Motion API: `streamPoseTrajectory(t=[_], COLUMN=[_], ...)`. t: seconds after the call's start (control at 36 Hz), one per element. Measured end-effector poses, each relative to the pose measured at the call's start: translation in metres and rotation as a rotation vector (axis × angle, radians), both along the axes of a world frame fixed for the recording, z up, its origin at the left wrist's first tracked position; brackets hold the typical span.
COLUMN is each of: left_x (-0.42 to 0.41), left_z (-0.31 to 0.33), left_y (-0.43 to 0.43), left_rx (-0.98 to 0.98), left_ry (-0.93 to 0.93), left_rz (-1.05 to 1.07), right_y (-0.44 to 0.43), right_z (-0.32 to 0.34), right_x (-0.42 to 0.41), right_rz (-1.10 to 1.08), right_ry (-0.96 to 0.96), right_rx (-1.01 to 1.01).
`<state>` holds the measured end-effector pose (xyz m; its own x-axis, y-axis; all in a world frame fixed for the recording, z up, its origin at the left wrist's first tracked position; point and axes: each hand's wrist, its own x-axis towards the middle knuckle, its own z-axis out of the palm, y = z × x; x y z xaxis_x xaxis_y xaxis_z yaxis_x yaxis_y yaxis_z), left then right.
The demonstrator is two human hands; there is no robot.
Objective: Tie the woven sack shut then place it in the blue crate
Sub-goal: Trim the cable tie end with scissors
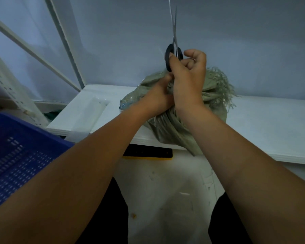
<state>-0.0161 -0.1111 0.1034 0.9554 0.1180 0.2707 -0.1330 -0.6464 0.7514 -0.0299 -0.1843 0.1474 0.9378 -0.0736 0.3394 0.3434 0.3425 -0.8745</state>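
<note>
A greenish woven sack [167,127] sits on the white table [264,127], its frayed mouth [218,85] gathered upward and fanning to the right. My left hand [157,97] grips the bunched neck of the sack. Above it, my right hand [188,76] has its fingers curled round the black handles of a pair of scissors [173,48], whose blades point straight up along the wall. The blue perforated crate [16,152] stands at the lower left, beside the table's end. Any tie or string at the neck is hidden by my hands.
A grey wall rises right behind the table. White slanted frame bars [63,43] and a perforated white panel [11,90] stand at the left. A black and yellow object [148,153] lies under the table edge. The pale floor shows between my legs.
</note>
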Motion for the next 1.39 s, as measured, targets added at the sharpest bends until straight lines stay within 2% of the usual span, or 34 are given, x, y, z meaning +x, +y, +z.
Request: streamPoseTrajectory(t=[0.17,0.31,0.53,0.61,0.75,0.92,1.03,1.11,1.28,1.39], left_x=[-0.002,-0.013,-0.015,-0.017,-0.016,-0.011,-0.008,-0.01,-0.004,0.003], left_z=[0.002,0.008,0.013,0.013,0.014,0.013,0.009,0.011,-0.002,0.003], left_y=[0.001,0.0,0.009,0.009,0.011,0.007,0.006,0.003,0.004,0.001], left_rx=[-0.084,-0.035,-0.039,-0.103,-0.264,-0.32,-0.287,-0.256,0.141,0.26], left_ry=[-0.114,-0.1,-0.06,-0.071,-0.134,-0.198,-0.232,-0.177,0.034,0.054], left_rz=[0.045,-0.032,-0.166,-0.221,-0.229,-0.189,-0.152,-0.157,-0.192,-0.03], right_y=[0.0,-0.001,-0.004,-0.007,-0.018,-0.026,-0.027,-0.023,-0.024,-0.025], right_z=[0.005,0.004,0.0,0.002,0.01,0.014,0.015,0.018,0.025,0.028], right_x=[0.0,0.004,0.016,0.023,0.026,0.03,0.03,0.025,0.014,0.01], right_rz=[0.005,-0.046,0.008,0.131,0.357,0.429,0.44,0.454,0.562,0.592], right_ry=[0.038,0.075,0.225,0.306,0.29,0.372,0.388,0.36,0.274,0.327], right_rx=[0.113,0.106,0.223,0.309,0.363,0.494,0.498,0.431,0.322,0.356])
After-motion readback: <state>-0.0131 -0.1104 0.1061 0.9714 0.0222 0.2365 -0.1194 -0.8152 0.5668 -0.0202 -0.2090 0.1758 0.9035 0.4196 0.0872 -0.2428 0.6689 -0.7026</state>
